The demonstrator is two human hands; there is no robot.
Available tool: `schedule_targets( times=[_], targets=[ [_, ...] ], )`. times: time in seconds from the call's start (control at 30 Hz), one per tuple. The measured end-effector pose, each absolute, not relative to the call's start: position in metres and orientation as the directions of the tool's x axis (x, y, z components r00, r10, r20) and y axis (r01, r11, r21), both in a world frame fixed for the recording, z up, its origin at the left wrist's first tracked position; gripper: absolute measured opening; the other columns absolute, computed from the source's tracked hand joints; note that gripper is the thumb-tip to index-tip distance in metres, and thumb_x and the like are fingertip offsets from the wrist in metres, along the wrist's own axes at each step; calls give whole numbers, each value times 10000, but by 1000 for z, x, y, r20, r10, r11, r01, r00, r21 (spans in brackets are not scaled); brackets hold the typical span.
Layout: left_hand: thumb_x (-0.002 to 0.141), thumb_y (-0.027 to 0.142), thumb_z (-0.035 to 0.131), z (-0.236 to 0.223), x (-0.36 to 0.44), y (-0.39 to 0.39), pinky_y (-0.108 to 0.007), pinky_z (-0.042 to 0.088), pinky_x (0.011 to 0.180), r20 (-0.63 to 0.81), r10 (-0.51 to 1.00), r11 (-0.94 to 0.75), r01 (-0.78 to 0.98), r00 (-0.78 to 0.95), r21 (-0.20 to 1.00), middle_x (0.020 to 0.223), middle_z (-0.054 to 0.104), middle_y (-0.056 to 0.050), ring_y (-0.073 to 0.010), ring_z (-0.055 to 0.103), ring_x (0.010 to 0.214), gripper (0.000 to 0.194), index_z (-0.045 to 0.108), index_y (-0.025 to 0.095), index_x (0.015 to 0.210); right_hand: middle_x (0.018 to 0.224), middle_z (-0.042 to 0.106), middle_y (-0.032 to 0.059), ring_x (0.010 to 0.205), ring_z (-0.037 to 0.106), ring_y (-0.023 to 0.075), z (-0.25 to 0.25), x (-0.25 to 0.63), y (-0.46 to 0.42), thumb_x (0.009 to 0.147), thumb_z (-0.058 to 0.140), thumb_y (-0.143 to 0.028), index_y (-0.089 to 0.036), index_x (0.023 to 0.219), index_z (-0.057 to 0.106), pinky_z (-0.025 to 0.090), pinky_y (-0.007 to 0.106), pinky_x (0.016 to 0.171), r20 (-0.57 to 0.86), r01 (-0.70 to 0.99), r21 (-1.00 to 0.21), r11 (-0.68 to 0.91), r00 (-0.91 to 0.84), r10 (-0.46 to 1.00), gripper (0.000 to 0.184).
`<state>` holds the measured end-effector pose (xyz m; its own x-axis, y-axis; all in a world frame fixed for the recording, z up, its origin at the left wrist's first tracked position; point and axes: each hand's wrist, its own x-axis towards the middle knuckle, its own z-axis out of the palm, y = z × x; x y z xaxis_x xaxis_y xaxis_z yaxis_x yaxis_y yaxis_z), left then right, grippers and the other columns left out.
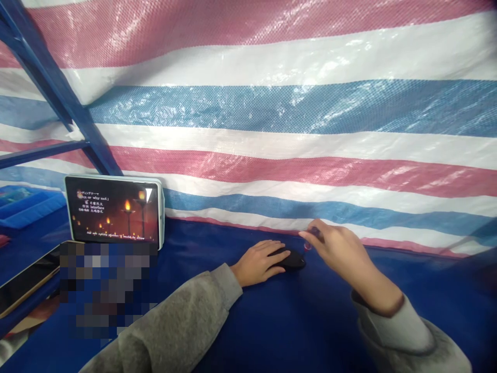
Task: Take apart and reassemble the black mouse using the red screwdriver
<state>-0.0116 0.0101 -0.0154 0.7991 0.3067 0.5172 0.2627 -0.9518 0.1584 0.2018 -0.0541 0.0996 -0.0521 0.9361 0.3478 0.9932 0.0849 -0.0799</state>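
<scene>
A black computer mouse [294, 260] lies on the dark blue table surface. My left hand [264, 263] rests over its left end, fingers spread and lying across it, holding it down. At the other end, my right hand [334, 246] is closed in a pinch on a small screwdriver [308, 245] with a see-through reddish-purple handle. Most of the handle is hidden by my fingers. The screwdriver points down beside the right end of the mouse; I cannot tell whether its tip touches it.
A tablet [114, 212] playing a video stands upright at the left. In front of it are a phone [33, 277] and a blurred-out patch. A blue tray [33, 207] sits at the far left near a blue metal frame [64, 88]. Striped plastic sheeting [272, 109] hangs behind the table.
</scene>
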Motion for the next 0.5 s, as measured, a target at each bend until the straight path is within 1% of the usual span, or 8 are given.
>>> schedule_targets(
  times=[0.1, 0.2, 0.27, 0.37, 0.43, 0.5],
  targets=[
    [1004, 453, 450, -15, -12, 10, -405, 400, 1124, 514, 304, -953, 262, 802, 153, 1392, 546, -106, -232, 493, 1314, 464, 500, 192, 1385, 638, 691, 37, 616, 662, 221, 97, 202, -53, 948, 414, -538, -219, 848, 596, 316, 293, 529, 351, 998, -47, 48, -28, 936, 381],
    [1005, 456, 446, -15, -12, 10, -410, 403, 1120, 521, 298, -954, 259, 800, 149, 1390, 548, -104, -234, 495, 1312, 464, 498, 194, 1385, 645, 687, 30, 607, 652, 220, 98, 198, -53, 961, 396, -517, -214, 848, 584, 296, 293, 530, 320, 1000, -31, 6, 4, 947, 374],
    [1007, 457, 441, -16, -12, 10, -415, 406, 1119, 524, 294, -956, 255, 799, 147, 1389, 549, -106, -233, 495, 1313, 463, 495, 197, 1385, 731, 704, 35, 640, 653, 214, 100, 196, -54, 975, 378, -460, -210, 861, 581, 303, 294, 545, 316, 1000, -28, 6, 3, 949, 341],
    [1008, 456, 439, -16, -12, 10, -418, 411, 1115, 527, 292, -956, 253, 798, 147, 1387, 550, -112, -231, 499, 1310, 459, 497, 196, 1383, 892, 709, 42, 702, 655, 198, 104, 195, -56, 960, 358, -281, -207, 931, 595, 330, 295, 583, 332, 998, -29, 50, -38, 942, 250],
    [1006, 449, 448, -16, -11, 10, -411, 414, 1113, 531, 295, -955, 255, 794, 150, 1384, 552, -115, -229, 508, 1300, 457, 503, 190, 1378, 923, 705, 35, 725, 655, 193, 105, 195, -56, 920, 367, -198, -210, 973, 604, 339, 294, 601, 340, 996, -28, 90, -75, 938, 244],
    [1002, 448, 459, -16, -11, 10, -407, 413, 1115, 535, 295, -955, 254, 792, 151, 1380, 555, -117, -230, 513, 1294, 459, 510, 183, 1373, 891, 708, 27, 725, 655, 196, 104, 196, -56, 897, 395, -184, -212, 974, 611, 334, 295, 601, 345, 995, -23, 99, -85, 935, 231]
  ],
)
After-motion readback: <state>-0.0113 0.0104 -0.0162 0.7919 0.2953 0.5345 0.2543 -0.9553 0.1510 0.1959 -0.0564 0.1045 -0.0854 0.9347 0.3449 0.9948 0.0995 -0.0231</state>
